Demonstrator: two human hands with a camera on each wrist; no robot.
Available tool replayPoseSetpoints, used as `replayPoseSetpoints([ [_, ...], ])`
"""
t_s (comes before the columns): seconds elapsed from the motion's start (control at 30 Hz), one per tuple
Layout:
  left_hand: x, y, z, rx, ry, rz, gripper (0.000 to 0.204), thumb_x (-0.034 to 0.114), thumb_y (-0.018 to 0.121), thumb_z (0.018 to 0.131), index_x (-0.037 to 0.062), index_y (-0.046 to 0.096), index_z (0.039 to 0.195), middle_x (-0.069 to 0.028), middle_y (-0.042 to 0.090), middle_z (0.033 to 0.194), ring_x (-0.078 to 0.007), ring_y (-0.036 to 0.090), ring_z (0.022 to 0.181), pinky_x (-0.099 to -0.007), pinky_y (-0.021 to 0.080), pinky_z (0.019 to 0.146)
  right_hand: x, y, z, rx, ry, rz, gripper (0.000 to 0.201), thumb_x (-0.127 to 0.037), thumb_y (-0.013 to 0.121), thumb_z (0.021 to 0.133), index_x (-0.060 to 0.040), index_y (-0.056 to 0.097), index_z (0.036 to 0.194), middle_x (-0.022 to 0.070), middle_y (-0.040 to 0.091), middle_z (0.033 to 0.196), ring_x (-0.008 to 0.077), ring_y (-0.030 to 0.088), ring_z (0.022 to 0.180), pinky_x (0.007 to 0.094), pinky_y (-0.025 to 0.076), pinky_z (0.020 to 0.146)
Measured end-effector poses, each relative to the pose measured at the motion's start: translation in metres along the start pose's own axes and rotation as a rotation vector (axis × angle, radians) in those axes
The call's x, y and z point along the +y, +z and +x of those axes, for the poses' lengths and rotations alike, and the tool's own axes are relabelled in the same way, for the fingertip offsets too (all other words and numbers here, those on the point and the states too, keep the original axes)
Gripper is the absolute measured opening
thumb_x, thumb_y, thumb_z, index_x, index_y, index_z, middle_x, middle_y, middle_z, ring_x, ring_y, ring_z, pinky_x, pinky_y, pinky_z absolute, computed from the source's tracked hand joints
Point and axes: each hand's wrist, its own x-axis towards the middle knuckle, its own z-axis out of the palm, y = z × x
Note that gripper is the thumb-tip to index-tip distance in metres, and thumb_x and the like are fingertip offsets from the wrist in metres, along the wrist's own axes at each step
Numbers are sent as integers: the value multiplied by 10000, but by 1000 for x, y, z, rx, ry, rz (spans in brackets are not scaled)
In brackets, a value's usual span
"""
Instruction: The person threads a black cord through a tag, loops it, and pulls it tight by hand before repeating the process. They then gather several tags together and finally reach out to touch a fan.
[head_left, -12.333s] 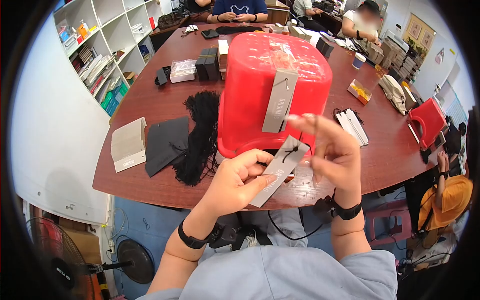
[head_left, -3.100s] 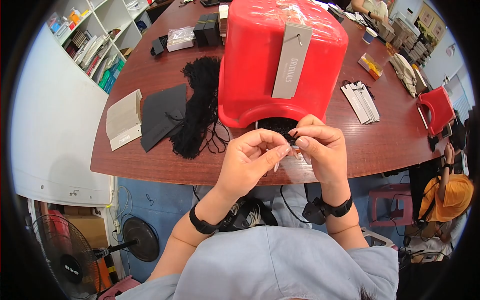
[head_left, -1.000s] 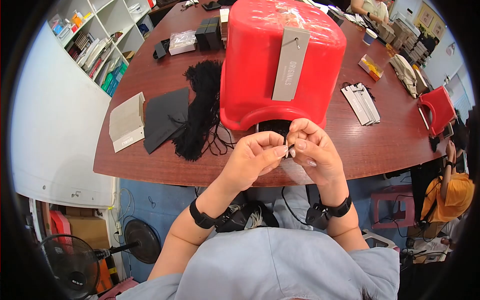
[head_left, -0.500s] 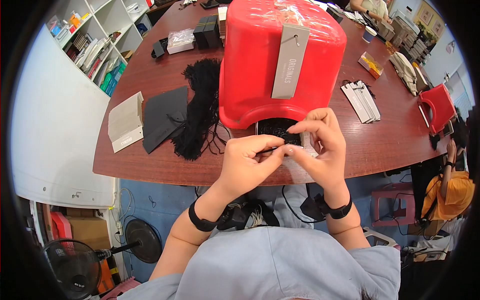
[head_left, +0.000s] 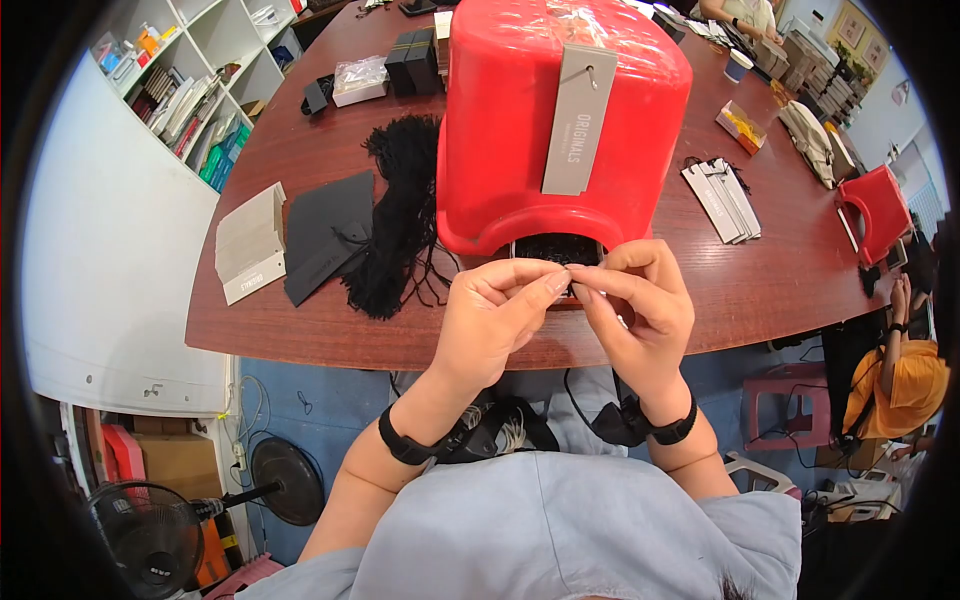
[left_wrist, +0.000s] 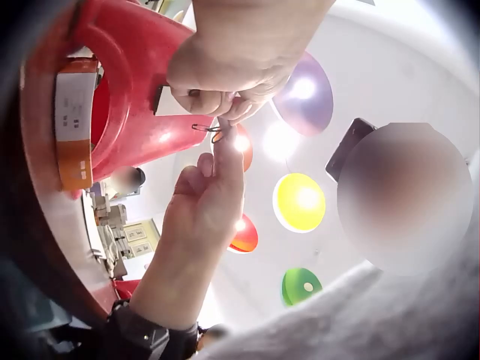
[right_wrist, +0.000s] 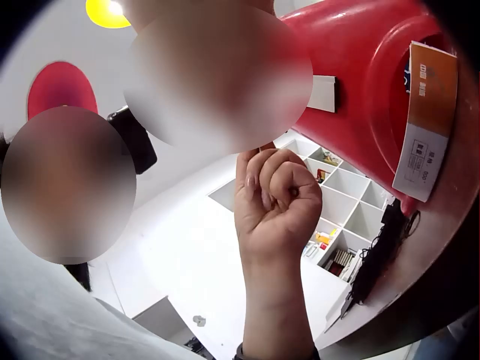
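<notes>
Both hands meet fingertip to fingertip in front of a red plastic stool (head_left: 560, 130). The left hand (head_left: 492, 315) pinches a thin black cord (head_left: 571, 289) between thumb and index finger. Thumb and index finger of the right hand (head_left: 645, 315) hold the same cord from the other side. In the left wrist view small dark loops of cord (left_wrist: 204, 128) show at the fingertips. A box of black cords (head_left: 556, 247) sits under the stool's arch, just beyond the fingers. Grey printed tags (head_left: 580, 125) hang from a hook on the stool's side.
Left of the stool lie a bundle of black cords (head_left: 395, 215), black cards (head_left: 325, 245) and grey cards (head_left: 250, 245). White tags (head_left: 722, 203) and a small yellow-filled box (head_left: 741, 128) lie to the right. Black boxes (head_left: 414, 64) stand farther back.
Half a second ago the right index finger was raised away from the thumb; it has come down to the left fingertips. The grey tags on the stool have not moved.
</notes>
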Motion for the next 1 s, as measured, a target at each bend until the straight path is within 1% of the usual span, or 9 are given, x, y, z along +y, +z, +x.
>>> replayPoseSetpoints([
  [0.1, 3, 3, -2, -3, 35, 19, 141, 58, 564, 797, -22, 601, 907, 23, 510, 574, 10, 317, 403, -150, 197, 352, 3, -6, 3, -40, 52, 161, 126, 13, 592, 724, 0, 613, 848, 39, 499, 813, 38, 443, 584, 158, 331, 467],
  [0.17, 7, 5, -4, 1, 54, 52, 141, 57, 566, 795, -21, 603, 907, 26, 503, 563, 12, 310, 397, -153, 189, 349, 3, -7, 5, -11, 561, 547, 120, -45, 559, 782, -5, 600, 888, 11, 535, 795, 22, 429, 566, 148, 309, 469],
  [0.2, 9, 5, -5, -8, 44, 96, 143, 48, 565, 793, -27, 605, 908, 14, 526, 586, 6, 360, 426, -147, 235, 366, 4, -9, 6, -114, 665, 616, 130, -77, 538, 810, -6, 590, 907, -4, 570, 755, 22, 424, 539, 149, 312, 454],
  [0.33, 13, 14, -5, 34, 149, 222, 153, 24, 562, 785, -41, 605, 917, -32, 601, 685, -30, 513, 573, -148, 396, 490, 11, -9, -2, -201, 687, 834, 134, -90, 542, 812, 1, 593, 896, 22, 595, 752, 24, 411, 494, 151, 311, 421],
  [0.37, 14, 14, -5, 34, 149, 222, 153, 24, 562, 785, -41, 605, 917, -32, 601, 685, -30, 513, 573, -148, 396, 490, 10, -10, -1, -201, 687, 834, 134, -90, 542, 812, 1, 593, 896, 22, 595, 752, 24, 411, 494, 151, 311, 421],
  [0.43, 16, 13, -6, 41, 243, 463, 156, 14, 555, 785, -41, 605, 922, -57, 624, 751, -56, 551, 676, -167, 441, 600, 8, -12, 0, -210, 687, 873, 139, -84, 539, 812, 10, 593, 899, 23, 595, 750, 24, 408, 490, 152, 309, 419],
  [0.77, 18, 13, -6, 23, 338, 546, 168, 15, 560, 778, -28, 604, 935, -63, 630, 742, -62, 565, 661, -167, 449, 588, 8, -13, 4, -233, 709, 835, 153, -68, 551, 801, 28, 590, 914, 35, 597, 737, 23, 399, 468, 156, 298, 402],
  [0.87, 18, 14, -6, 47, 390, 666, 172, 11, 562, 774, -29, 603, 937, -78, 636, 756, -73, 582, 674, -176, 461, 594, 8, -13, 5, -247, 735, 872, 141, -47, 564, 788, 28, 591, 905, 44, 600, 765, 35, 462, 536, 158, 362, 465],
  [1.0, 19, 14, -6, 32, 398, 716, 171, 10, 564, 771, -25, 605, 934, -88, 639, 769, -80, 593, 684, -180, 466, 599, 4, -11, 7, -225, 601, 689, 99, 1, 549, 779, 28, 590, 865, 56, 584, 804, 74, 525, 704, 189, 423, 630],
])
